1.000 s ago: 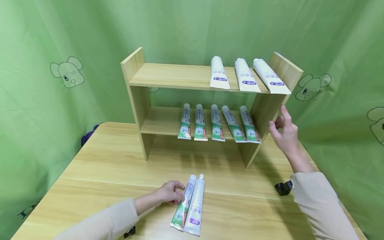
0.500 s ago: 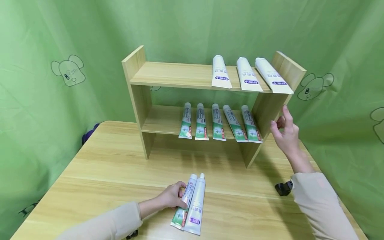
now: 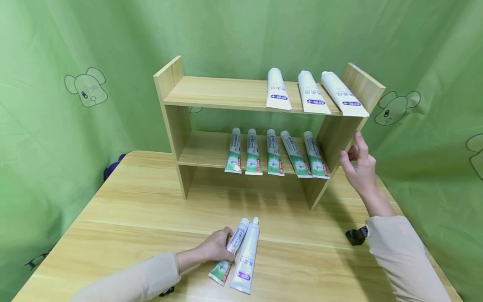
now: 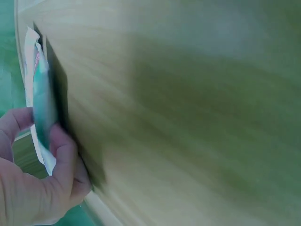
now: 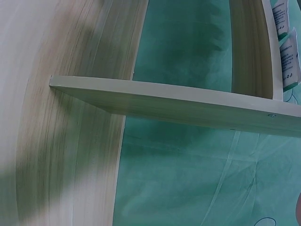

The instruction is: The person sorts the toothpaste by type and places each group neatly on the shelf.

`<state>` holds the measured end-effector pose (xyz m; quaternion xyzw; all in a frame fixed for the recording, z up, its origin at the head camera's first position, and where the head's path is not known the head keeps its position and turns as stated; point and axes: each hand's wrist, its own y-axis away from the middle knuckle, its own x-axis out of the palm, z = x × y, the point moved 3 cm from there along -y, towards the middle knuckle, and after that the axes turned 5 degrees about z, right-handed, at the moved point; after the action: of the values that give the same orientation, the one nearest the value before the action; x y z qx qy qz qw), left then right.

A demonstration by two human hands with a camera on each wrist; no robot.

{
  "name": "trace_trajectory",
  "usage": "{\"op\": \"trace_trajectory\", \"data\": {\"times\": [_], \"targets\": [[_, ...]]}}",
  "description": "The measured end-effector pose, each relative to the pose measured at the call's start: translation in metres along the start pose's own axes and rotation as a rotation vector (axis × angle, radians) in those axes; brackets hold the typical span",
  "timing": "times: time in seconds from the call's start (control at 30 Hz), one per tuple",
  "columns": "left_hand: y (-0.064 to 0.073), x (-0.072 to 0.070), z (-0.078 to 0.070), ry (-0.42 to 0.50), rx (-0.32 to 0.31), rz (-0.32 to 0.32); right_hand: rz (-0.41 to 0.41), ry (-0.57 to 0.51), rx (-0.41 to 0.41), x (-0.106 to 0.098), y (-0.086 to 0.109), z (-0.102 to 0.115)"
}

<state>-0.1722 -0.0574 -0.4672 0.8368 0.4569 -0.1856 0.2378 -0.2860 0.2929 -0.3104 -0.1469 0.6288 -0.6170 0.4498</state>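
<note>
My left hand [image 3: 216, 246] grips a green-and-white toothpaste tube [image 3: 237, 237] by its middle, thumb on one side and fingers on the other. In the left wrist view the tube [image 4: 43, 101] stands edge-on between thumb and fingers, close to the tabletop. Right beside it lies a white toothpaste tube [image 3: 247, 258] with a purple label, cap end away from me. My right hand [image 3: 360, 167] is raised beside the shelf's right side panel [image 3: 333, 142], index finger up and other fingers bent, holding nothing. Whether its thumb touches the panel I cannot tell.
A two-tier wooden shelf [image 3: 211, 102] stands on the wooden table [image 3: 143, 209]. Three white tubes [image 3: 310, 90] lie on its upper tier, towards the right. Several green-and-white tubes [image 3: 273, 153] lie along the lower tier. Green curtain [image 3: 234, 33] hangs behind and at both sides.
My left hand has taken hold of the green-and-white tube, and its lower end has swung left, away from the white tube. My right hand stays beside the shelf.
</note>
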Motion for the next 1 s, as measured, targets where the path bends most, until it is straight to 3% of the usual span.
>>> {"op": "trace_trajectory", "data": {"times": [0.17,0.27,0.37,0.5,0.63,0.83,1.0], "targets": [[0.001,-0.004,0.001,-0.088,0.007,-0.008,0.005,-0.004,-0.004,0.001,0.001,-0.001],[-0.001,-0.006,0.003,-0.099,0.002,0.03,0.004,-0.001,-0.001,0.001,0.001,-0.002],[-0.004,-0.011,0.007,-0.033,-0.003,0.107,0.013,0.002,0.009,0.0,0.002,-0.001],[-0.004,-0.021,0.012,0.131,-0.022,0.226,0.03,0.001,0.016,-0.001,0.001,0.0],[-0.002,-0.033,0.013,0.274,-0.003,0.295,0.034,-0.004,0.007,0.0,-0.001,0.001],[0.001,-0.051,0.004,0.36,0.128,0.279,0.022,0.003,0.017,-0.001,-0.002,0.001],[0.004,-0.064,-0.002,0.38,0.18,0.243,0.025,0.004,0.026,-0.001,0.001,0.0]]}}
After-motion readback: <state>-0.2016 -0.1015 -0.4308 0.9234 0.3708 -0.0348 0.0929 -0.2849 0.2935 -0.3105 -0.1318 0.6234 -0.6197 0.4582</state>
